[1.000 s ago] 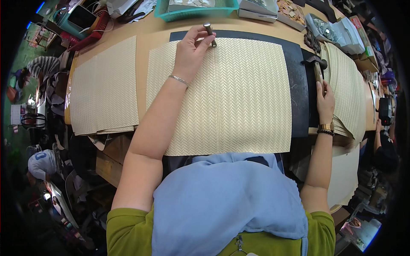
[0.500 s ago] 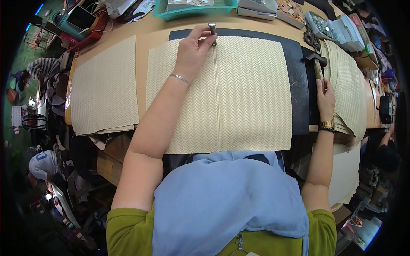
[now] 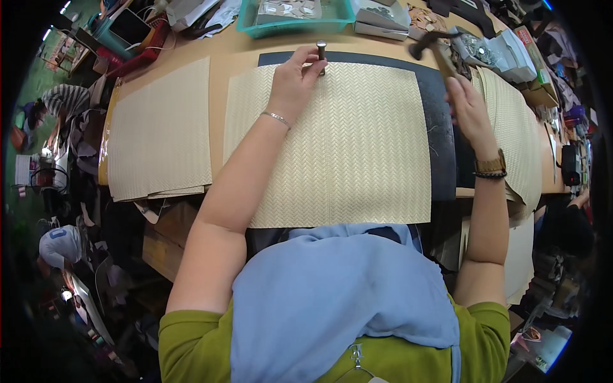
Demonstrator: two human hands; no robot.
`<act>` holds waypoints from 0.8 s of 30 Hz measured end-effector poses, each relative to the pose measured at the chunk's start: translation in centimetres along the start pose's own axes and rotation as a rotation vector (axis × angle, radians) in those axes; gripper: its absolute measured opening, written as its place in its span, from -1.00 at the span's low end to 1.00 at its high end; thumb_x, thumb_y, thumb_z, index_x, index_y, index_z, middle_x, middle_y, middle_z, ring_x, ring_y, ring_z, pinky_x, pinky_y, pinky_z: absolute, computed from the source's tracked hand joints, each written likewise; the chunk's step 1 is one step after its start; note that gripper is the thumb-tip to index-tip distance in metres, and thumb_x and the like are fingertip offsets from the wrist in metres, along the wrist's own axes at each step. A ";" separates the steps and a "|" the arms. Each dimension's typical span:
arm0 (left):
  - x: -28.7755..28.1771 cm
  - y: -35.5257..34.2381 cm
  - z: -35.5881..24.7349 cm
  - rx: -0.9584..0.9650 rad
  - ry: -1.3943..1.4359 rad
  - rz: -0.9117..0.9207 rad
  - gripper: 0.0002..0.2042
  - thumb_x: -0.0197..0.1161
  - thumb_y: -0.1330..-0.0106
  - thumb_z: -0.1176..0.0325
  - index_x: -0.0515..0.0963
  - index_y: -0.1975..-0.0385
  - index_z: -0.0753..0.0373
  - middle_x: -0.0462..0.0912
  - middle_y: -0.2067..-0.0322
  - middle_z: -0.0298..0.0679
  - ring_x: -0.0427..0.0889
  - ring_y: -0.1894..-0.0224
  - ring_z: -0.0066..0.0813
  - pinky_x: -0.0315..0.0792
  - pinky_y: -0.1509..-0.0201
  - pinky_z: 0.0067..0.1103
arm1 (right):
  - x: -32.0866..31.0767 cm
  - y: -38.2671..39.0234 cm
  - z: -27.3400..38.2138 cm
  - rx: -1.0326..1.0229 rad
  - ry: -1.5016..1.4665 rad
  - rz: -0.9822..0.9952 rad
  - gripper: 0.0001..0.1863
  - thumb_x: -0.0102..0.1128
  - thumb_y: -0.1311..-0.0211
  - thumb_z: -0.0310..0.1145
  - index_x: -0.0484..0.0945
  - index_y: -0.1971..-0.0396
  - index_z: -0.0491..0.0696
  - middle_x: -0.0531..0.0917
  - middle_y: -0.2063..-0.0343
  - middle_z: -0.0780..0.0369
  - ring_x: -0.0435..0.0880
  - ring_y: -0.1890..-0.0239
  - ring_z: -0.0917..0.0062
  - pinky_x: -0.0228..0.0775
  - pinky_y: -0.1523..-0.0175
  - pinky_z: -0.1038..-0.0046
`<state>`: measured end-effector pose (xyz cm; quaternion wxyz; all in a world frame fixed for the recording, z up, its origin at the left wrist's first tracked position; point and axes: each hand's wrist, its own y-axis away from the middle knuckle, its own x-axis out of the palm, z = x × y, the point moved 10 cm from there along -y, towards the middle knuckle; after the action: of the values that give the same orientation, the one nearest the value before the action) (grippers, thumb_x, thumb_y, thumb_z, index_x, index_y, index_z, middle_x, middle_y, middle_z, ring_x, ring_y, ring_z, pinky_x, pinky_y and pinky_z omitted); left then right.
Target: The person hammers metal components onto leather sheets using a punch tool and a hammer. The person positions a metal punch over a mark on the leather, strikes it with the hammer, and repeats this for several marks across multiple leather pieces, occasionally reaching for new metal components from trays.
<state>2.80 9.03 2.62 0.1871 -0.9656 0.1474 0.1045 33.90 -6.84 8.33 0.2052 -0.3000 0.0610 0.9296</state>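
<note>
A cream sheet with a woven herringbone pattern [image 3: 332, 153] lies across a dark board [image 3: 437, 137] in front of me. Close to the sheet's far edge, my left hand [image 3: 295, 82] pinches a short metal punch [image 3: 321, 52], which stands upright on the sheet. My right hand [image 3: 471, 112] grips the wooden handle of a hammer [image 3: 440, 56]. Raised over the board's far right corner, the hammer is apart from the punch, its dark head pointing left and slightly blurred.
A stack of similar sheets [image 3: 163, 134] lies at left, another stack [image 3: 511, 121] at right. Along the back stand a teal plastic basket [image 3: 294, 27], a white box [image 3: 382, 29] and a box of small metal parts [image 3: 476, 48]. Other people work at both sides.
My right hand has lifted the hammer from beside the right stack, up and leftward toward the punch. My left hand keeps its pinch on the punch at nearly the same place.
</note>
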 end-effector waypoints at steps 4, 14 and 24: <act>0.4 -0.2 0.0 -0.038 0.018 0.012 -0.74 0.36 -0.42 0.32 0.60 -0.04 0.22 0.78 0.20 -0.28 0.71 0.26 -0.65 0.59 0.19 -0.63 | 4.6 0.5 6.5 -0.225 0.102 0.192 -0.59 0.06 -0.56 -0.05 0.56 0.07 -0.14 0.51 0.49 0.34 0.44 0.48 0.70 0.31 0.38 0.54; 0.6 -0.1 0.1 -0.014 -0.004 0.032 -0.74 0.36 -0.42 0.34 0.59 -0.02 0.27 0.76 0.22 -0.27 0.70 0.26 -0.68 0.57 0.15 -0.65 | 8.9 1.1 14.2 -0.537 0.308 0.285 -0.61 0.08 -0.55 -0.05 0.52 0.05 -0.13 0.57 0.49 0.16 0.55 0.46 0.44 0.37 0.31 0.35; 0.9 -0.1 -0.7 0.019 -0.005 0.030 -0.77 0.34 -0.41 0.38 0.58 0.01 0.27 0.78 0.22 -0.06 0.82 0.23 -0.29 0.63 0.15 -0.47 | 6.9 0.6 16.1 -0.734 0.025 0.084 -0.64 0.07 -0.57 -0.14 0.47 -0.07 -0.13 0.65 0.34 0.09 0.64 0.33 0.29 0.50 0.16 0.35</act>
<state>3.79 8.64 3.04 0.1949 -0.9612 0.1624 0.1081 19.95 -1.22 17.35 0.0449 -0.3624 -0.2618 0.8934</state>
